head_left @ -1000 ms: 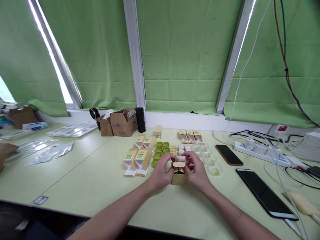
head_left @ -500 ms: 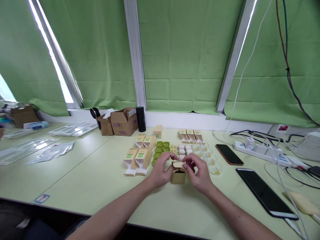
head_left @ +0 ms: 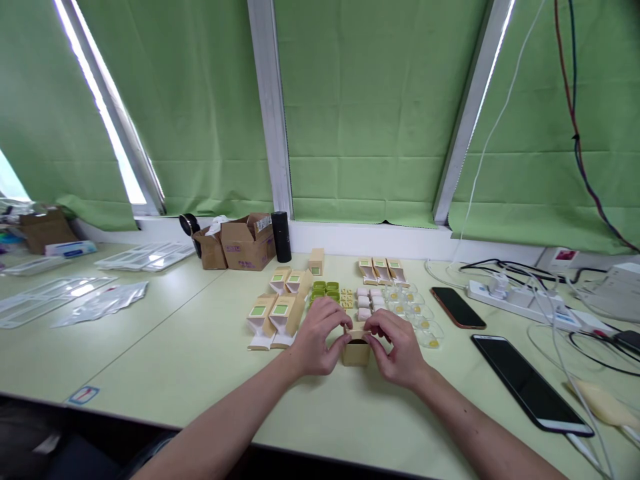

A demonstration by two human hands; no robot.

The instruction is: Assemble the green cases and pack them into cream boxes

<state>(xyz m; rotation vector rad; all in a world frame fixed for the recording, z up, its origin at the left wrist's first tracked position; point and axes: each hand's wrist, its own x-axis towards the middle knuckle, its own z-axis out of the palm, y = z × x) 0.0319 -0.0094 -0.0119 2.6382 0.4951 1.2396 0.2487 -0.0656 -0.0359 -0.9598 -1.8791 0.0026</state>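
Note:
A small tan cardboard box (head_left: 356, 355) stands on the table in front of me, its flap raised at the top. My left hand (head_left: 323, 337) pinches the left end of that flap between thumb and fingers. At the right end, my right hand (head_left: 395, 343) pinches the same flap. Behind the hands are green square cups (head_left: 326, 289), small yellowish pieces (head_left: 346, 298), pale pink blocks (head_left: 364, 301) and clear plastic cups (head_left: 425, 325) with yellow centres. Several tan boxes with green labels (head_left: 283, 313) stand left of my left hand, their white flaps open.
Three more open boxes (head_left: 381, 270) and one tan box (head_left: 316, 261) stand farther back. Two phones (head_left: 457, 307) and a power strip (head_left: 520, 303) with cables lie right. A cardboard carton (head_left: 249, 243), a black cylinder (head_left: 281, 237) and clear trays (head_left: 145, 257) are left.
My left hand has shifted its fingers onto the flap's left end, and my right fingers have come closer around its right end. The box stays in about the same place.

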